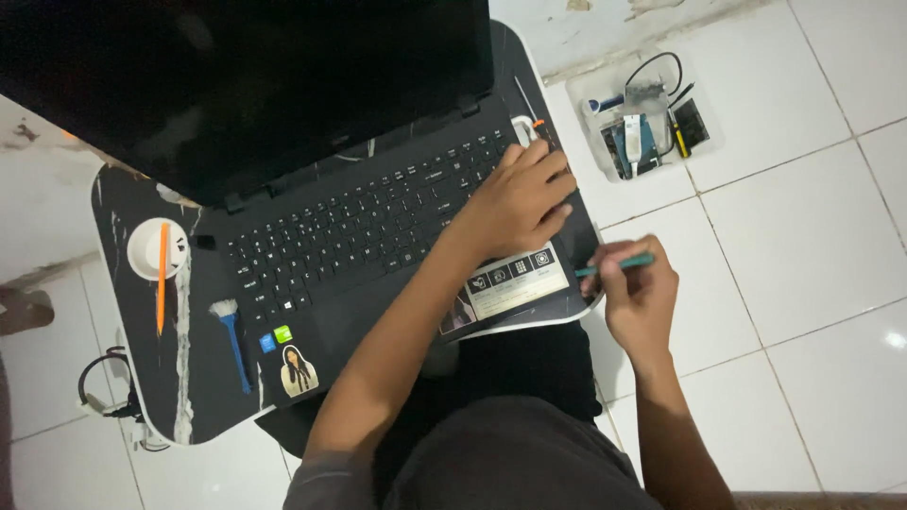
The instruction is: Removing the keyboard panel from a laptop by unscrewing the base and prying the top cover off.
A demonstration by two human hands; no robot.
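I see the left hand (518, 200) lying palm down on the right end of the black laptop (378, 217), fingers extended and pressed close together over the keys; its forearm crosses the palm rest diagonally. The right hand (641, 295) hovers just off the laptop's right front corner, wrist bent inward, fingers curled and pinching a teal tool (614, 266) whose tip points toward the laptop edge. A blue brush (231, 340) and an orange tool (162, 274) lie left of the laptop. A clear parts tray (647, 118) sits on the floor, right of the laptop's hinge.
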